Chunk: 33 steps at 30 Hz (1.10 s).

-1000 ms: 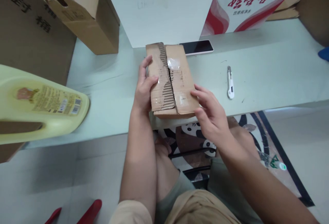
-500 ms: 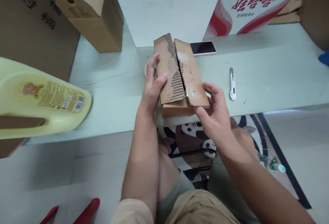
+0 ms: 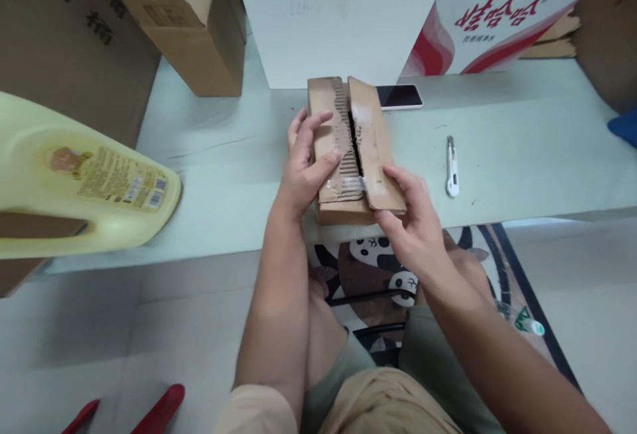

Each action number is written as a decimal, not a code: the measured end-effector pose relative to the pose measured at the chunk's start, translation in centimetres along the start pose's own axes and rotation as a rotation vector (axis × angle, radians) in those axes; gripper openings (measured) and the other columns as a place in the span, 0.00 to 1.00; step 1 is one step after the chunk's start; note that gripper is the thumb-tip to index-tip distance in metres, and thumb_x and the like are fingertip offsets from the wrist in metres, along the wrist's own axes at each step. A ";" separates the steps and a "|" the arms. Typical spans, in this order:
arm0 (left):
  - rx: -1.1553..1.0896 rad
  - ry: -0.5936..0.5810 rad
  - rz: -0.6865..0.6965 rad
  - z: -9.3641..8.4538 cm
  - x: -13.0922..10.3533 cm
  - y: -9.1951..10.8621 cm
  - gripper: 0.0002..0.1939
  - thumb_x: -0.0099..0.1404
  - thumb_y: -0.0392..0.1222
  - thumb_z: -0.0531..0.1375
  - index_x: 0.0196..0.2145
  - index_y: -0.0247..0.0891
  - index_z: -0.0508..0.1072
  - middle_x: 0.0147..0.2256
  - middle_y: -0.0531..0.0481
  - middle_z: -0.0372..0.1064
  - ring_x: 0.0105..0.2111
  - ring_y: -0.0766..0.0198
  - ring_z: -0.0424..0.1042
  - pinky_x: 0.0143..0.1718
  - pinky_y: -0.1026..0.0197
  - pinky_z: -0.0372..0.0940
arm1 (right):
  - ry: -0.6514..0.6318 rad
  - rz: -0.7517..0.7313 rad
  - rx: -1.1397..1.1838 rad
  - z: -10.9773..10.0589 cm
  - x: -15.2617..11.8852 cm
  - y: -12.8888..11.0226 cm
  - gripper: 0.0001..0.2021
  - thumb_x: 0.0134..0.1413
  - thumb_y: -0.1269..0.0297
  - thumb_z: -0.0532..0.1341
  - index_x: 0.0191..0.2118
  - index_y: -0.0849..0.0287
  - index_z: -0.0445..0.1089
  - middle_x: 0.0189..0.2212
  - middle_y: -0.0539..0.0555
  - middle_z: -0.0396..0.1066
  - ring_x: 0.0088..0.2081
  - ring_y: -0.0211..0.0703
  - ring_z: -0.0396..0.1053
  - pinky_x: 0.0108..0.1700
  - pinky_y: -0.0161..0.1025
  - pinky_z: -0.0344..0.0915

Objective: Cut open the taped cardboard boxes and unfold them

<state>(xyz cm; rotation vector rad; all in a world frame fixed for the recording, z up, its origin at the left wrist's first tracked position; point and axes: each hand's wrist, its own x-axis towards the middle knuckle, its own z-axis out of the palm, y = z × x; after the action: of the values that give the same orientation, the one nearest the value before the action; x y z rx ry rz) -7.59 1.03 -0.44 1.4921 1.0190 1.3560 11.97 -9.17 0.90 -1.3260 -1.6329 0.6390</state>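
Observation:
A small cardboard box point(image 3: 348, 212) lies at the table's front edge, its torn top flaps parted by a dark narrow gap. My left hand point(image 3: 304, 165) holds the box at its left side, with thumb and fingers over the left flap point(image 3: 326, 99), where corrugation shows. Between the thumb and fingers of my right hand point(image 3: 415, 218) is the near corner of the right flap point(image 3: 373, 135), which is slightly raised. The inside of the box is hidden. To the right, apart from both hands, lies a white utility knife point(image 3: 452, 167).
Behind the box lies a phone point(image 3: 399, 96) before a white carton point(image 3: 338, 22). A red-and-white carton point(image 3: 497, 29) stands at the back right, an open brown box point(image 3: 219, 56) at the back left. A large yellow bottle point(image 3: 99, 182) occupies the left.
My left hand's fingers have moved from the box's left side onto the top of the left flap, which now lies flatter. My right hand keeps its hold on the right flap.

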 end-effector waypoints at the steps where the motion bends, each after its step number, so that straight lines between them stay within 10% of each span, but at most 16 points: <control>1: -0.003 -0.001 -0.002 -0.1 -0.1 0.2 0.28 0.57 0.56 0.72 0.53 0.50 0.75 0.69 0.48 0.58 0.76 0.45 0.39 0.75 0.46 0.48 | -0.002 -0.021 -0.015 0.0 -0.1 0.1 0.28 0.63 0.40 0.59 0.61 0.50 0.66 0.60 0.61 0.65 0.64 0.60 0.65 0.64 0.60 0.67; 12: 0.046 -0.205 -0.049 -1.0 -0.9 1.8 0.34 0.49 0.45 0.76 0.55 0.53 0.77 0.73 0.53 0.50 0.77 0.38 0.27 0.73 0.39 0.54 | -0.046 0.058 0.053 0.6 -0.5 0.5 0.27 0.67 0.43 0.55 0.64 0.50 0.59 0.61 0.61 0.66 0.62 0.57 0.67 0.64 0.61 0.67; 18: 0.024 -0.208 -0.016 -1.0 -0.8 0.7 0.34 0.49 0.42 0.75 0.55 0.56 0.76 0.72 0.55 0.51 0.77 0.37 0.31 0.70 0.38 0.60 | 0.212 0.206 -0.410 -4.5 0.4 6.8 0.28 0.63 0.50 0.57 0.66 0.51 0.61 0.64 0.65 0.62 0.66 0.64 0.61 0.66 0.70 0.59; 22: -0.044 -0.207 -0.041 -1.1 -0.6 0.6 0.34 0.48 0.39 0.75 0.53 0.54 0.78 0.73 0.54 0.49 0.77 0.35 0.33 0.73 0.38 0.57 | 0.022 0.395 -0.750 -8.1 0.8 11.3 0.29 0.58 0.50 0.58 0.60 0.62 0.69 0.67 0.73 0.59 0.70 0.74 0.54 0.69 0.72 0.51; 27: 0.075 -0.184 -0.141 -0.1 -0.6 1.6 0.33 0.48 0.36 0.73 0.52 0.53 0.77 0.75 0.57 0.39 0.76 0.34 0.34 0.74 0.37 0.55 | 0.061 0.419 -0.742 -9.8 -1.2 11.9 0.15 0.54 0.52 0.57 0.39 0.57 0.71 0.39 0.65 0.75 0.45 0.61 0.72 0.53 0.59 0.67; 33: 0.236 -0.003 -0.234 3.8 -2.0 3.7 0.24 0.53 0.33 0.70 0.47 0.48 0.75 0.75 0.52 0.35 0.76 0.38 0.39 0.75 0.39 0.50 | 0.294 0.433 -0.440 -10.0 -4.8 7.1 0.15 0.57 0.51 0.61 0.45 0.54 0.70 0.31 0.50 0.70 0.28 0.44 0.66 0.35 0.43 0.63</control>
<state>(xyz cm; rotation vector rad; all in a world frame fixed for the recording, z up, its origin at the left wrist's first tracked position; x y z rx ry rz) -3.83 -2.22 2.33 1.4887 1.3432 1.0972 24.18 -13.14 -2.00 -2.0239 -1.2926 0.3106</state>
